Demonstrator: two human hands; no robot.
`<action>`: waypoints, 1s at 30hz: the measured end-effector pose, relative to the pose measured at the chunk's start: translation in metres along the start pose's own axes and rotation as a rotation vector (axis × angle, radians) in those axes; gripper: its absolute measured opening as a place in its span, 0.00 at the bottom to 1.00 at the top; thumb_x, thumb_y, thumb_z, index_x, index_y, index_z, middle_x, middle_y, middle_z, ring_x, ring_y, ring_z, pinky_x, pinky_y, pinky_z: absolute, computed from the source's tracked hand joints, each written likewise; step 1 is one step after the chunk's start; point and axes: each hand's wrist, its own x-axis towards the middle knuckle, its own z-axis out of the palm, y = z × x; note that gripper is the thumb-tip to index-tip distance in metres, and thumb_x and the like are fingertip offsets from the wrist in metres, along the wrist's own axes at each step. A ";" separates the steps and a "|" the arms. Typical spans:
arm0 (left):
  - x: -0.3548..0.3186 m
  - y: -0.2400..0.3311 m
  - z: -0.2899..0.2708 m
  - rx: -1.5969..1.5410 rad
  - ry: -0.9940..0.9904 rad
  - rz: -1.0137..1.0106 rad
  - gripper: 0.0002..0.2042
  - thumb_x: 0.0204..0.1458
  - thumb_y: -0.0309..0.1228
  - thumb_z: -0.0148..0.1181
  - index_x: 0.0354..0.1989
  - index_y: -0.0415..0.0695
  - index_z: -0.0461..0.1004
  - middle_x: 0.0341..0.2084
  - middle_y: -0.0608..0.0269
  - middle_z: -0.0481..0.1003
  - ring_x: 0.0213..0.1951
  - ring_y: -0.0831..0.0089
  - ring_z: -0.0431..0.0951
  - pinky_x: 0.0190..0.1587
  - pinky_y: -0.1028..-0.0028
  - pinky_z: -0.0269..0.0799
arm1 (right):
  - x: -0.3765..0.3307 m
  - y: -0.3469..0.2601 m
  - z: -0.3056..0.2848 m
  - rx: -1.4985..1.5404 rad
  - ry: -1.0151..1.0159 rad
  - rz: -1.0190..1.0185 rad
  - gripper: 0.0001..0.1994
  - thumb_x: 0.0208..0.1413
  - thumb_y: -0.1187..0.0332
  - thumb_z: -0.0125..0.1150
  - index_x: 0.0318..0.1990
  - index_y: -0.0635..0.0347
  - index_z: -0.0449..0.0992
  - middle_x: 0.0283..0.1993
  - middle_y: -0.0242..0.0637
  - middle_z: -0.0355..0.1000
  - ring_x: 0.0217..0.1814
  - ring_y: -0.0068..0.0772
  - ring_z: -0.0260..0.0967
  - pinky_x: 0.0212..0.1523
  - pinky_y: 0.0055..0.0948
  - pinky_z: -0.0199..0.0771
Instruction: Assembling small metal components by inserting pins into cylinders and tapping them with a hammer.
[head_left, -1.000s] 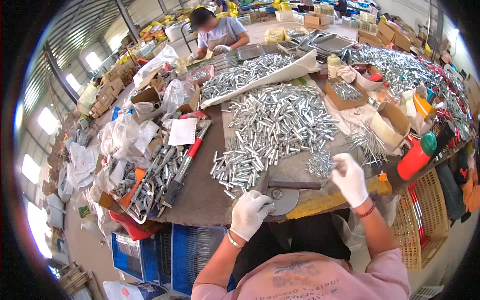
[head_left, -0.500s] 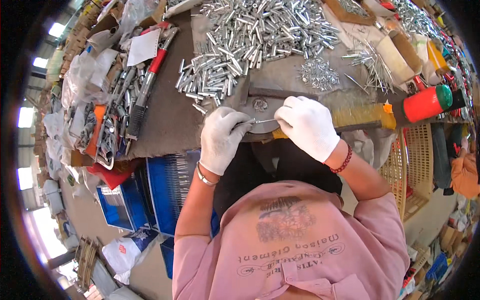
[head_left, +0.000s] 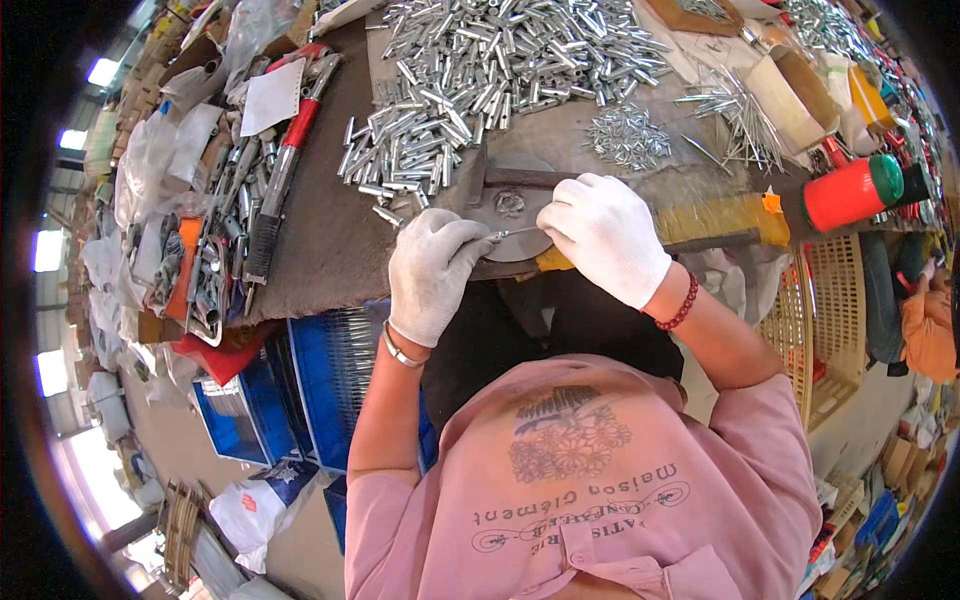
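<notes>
My left hand (head_left: 430, 275), in a white glove, pinches a small silver metal piece (head_left: 499, 235) between thumb and forefinger. From that piece a thin metal rod (head_left: 522, 231) runs to my gloved right hand (head_left: 608, 240), whose closed fingers grip its other end. Both hands are at the bench's front edge, over a round grey metal plate (head_left: 520, 248). A small clump of shiny material (head_left: 509, 204) sits on the plate. Just behind it lies a hammer-like tool (head_left: 530, 177). What the fingertips cover is hidden.
Silver metal sleeves (head_left: 500, 70) are heaped at the back, beside small metal parts (head_left: 628, 138) and loose thin rods (head_left: 745, 120). Tools (head_left: 285, 165) crowd the left. A red and green cylinder (head_left: 852, 202) is on the right. Blue crates (head_left: 310, 380) stand below.
Both hands have shifted slightly left in the picture, as has the bench. The left fingertips and the rod's end remain together; the grips look unchanged.
</notes>
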 end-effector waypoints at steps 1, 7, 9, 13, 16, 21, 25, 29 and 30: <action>0.000 0.000 0.000 0.005 0.008 -0.002 0.06 0.49 0.27 0.75 0.35 0.46 0.85 0.32 0.59 0.79 0.39 0.56 0.81 0.42 0.61 0.76 | 0.001 0.001 -0.001 0.000 0.000 0.001 0.02 0.52 0.70 0.68 0.30 0.50 0.81 0.34 0.30 0.72 0.41 0.37 0.73 0.43 0.37 0.76; 0.000 0.003 0.003 -0.029 0.023 -0.008 0.06 0.49 0.26 0.75 0.35 0.45 0.86 0.32 0.58 0.79 0.38 0.56 0.81 0.41 0.61 0.76 | 0.001 0.005 0.000 0.078 -0.041 -0.016 0.02 0.53 0.70 0.67 0.32 0.49 0.83 0.35 0.30 0.72 0.41 0.38 0.74 0.44 0.38 0.76; -0.001 0.006 0.006 -0.045 0.032 0.016 0.06 0.49 0.25 0.75 0.35 0.45 0.86 0.31 0.58 0.79 0.37 0.56 0.81 0.41 0.62 0.76 | 0.000 0.006 0.002 0.077 -0.047 -0.033 0.02 0.53 0.70 0.67 0.33 0.49 0.83 0.35 0.31 0.72 0.41 0.39 0.74 0.44 0.38 0.76; -0.006 0.006 0.006 -0.076 0.030 0.006 0.07 0.48 0.23 0.75 0.34 0.45 0.86 0.30 0.58 0.78 0.36 0.57 0.80 0.39 0.62 0.76 | -0.004 0.005 0.002 0.046 -0.045 -0.060 0.03 0.52 0.70 0.69 0.34 0.49 0.83 0.36 0.32 0.73 0.42 0.40 0.74 0.45 0.38 0.78; -0.009 0.009 0.005 -0.040 0.041 0.035 0.07 0.48 0.24 0.75 0.35 0.47 0.85 0.31 0.60 0.78 0.37 0.57 0.80 0.41 0.61 0.75 | -0.008 0.017 -0.015 0.028 0.059 0.057 0.04 0.52 0.69 0.71 0.35 0.49 0.84 0.37 0.33 0.74 0.42 0.41 0.76 0.44 0.39 0.78; -0.003 0.009 0.010 0.027 0.046 0.053 0.07 0.49 0.26 0.74 0.36 0.50 0.85 0.33 0.61 0.78 0.39 0.56 0.79 0.42 0.61 0.75 | -0.014 0.085 -0.038 -0.148 0.138 0.233 0.04 0.53 0.71 0.72 0.36 0.51 0.85 0.34 0.33 0.76 0.41 0.42 0.78 0.42 0.38 0.80; -0.002 0.004 0.005 0.027 0.065 0.041 0.07 0.49 0.26 0.75 0.35 0.50 0.85 0.33 0.61 0.78 0.39 0.56 0.80 0.42 0.61 0.75 | 0.006 0.096 -0.025 -0.198 0.020 0.088 0.02 0.54 0.69 0.70 0.35 0.48 0.85 0.35 0.31 0.73 0.42 0.40 0.76 0.43 0.38 0.79; -0.012 -0.001 -0.010 0.049 0.084 0.085 0.07 0.48 0.23 0.69 0.34 0.49 0.85 0.30 0.58 0.77 0.38 0.54 0.79 0.41 0.58 0.75 | 0.042 0.096 -0.011 -0.222 -0.139 -0.177 0.01 0.56 0.69 0.66 0.35 0.52 0.81 0.38 0.36 0.74 0.44 0.43 0.76 0.46 0.42 0.79; -0.015 -0.002 -0.007 0.091 0.072 0.090 0.08 0.47 0.20 0.68 0.35 0.46 0.85 0.32 0.57 0.78 0.38 0.56 0.79 0.42 0.60 0.75 | 0.041 0.100 -0.010 -0.278 -0.243 -0.118 0.03 0.57 0.70 0.63 0.36 0.55 0.82 0.41 0.40 0.77 0.48 0.46 0.77 0.49 0.44 0.81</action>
